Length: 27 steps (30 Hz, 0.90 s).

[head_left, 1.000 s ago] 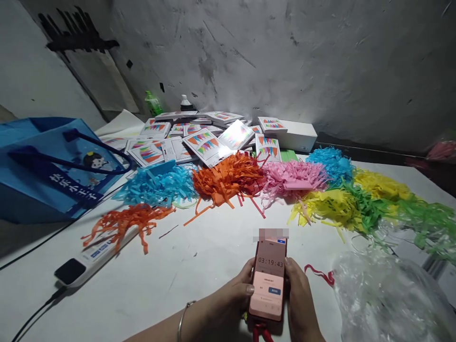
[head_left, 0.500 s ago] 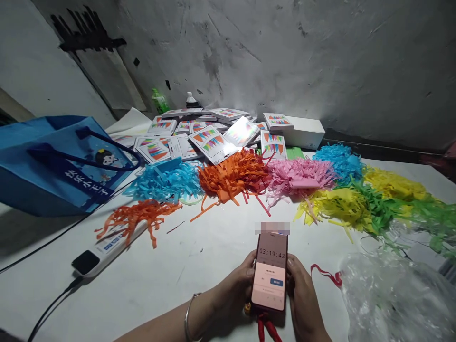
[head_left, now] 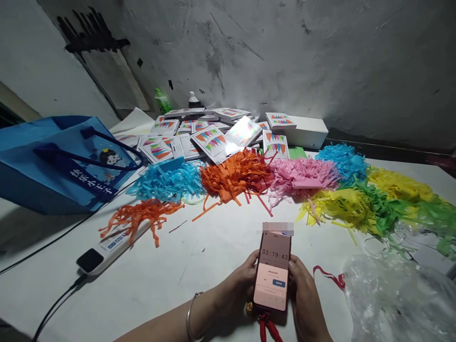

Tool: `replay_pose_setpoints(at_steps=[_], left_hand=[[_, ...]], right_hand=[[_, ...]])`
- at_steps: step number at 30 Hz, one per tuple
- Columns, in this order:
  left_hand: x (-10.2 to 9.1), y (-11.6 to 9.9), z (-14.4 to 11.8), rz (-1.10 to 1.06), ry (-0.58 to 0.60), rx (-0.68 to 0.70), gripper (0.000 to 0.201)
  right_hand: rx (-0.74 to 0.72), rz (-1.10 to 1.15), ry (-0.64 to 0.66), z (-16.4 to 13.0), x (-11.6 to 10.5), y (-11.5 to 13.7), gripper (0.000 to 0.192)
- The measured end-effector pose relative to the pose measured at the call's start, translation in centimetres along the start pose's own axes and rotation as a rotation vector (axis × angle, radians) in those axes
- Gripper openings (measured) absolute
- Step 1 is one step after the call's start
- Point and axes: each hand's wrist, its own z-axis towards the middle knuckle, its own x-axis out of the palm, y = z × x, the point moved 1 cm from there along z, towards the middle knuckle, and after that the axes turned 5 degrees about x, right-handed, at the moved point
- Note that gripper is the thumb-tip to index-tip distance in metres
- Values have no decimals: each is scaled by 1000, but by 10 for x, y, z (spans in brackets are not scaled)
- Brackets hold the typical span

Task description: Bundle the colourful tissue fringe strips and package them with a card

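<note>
Upright between both hands is a smartphone (head_left: 272, 273), its screen lit and reading 03:19:43 above a pop-up with a blue button. My left hand (head_left: 238, 287) grips its left edge, and a silver bangle circles that wrist. My right hand (head_left: 307, 299) wraps round the right edge. A red strap (head_left: 267, 327) hangs from the phone's lower end. Beyond the phone lie heaps of cut paper tassels: orange (head_left: 235, 175), pink (head_left: 304, 175), blue (head_left: 169, 178) and yellow (head_left: 337, 206).
A blue bag (head_left: 60, 166) stands at left. An orange tassel bunch (head_left: 144, 213) lies over a white power strip (head_left: 114, 247) with a cable. Printed packs (head_left: 212, 142) pile up by the wall, beside a white box (head_left: 308, 132). Clear plastic (head_left: 399, 294) is at right.
The whole scene has shifted slightly to the right in the picture. Both hands keep their hold on the phone, and its screen reads the same.
</note>
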Motion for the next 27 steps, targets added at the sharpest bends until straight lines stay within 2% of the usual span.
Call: replay_pose_setpoints(at_steps=[6, 14, 27], left_hand=[[2, -2, 0, 26, -42, -35, 72], [-2, 1, 1, 4, 28, -3, 71], [1, 0, -1, 0, 31, 2, 71]], right_hand=[[7, -6, -7, 0, 0, -1, 44], [-30, -6, -2, 1, -1, -2, 42], [-39, 21, 8, 3, -4, -6, 42]])
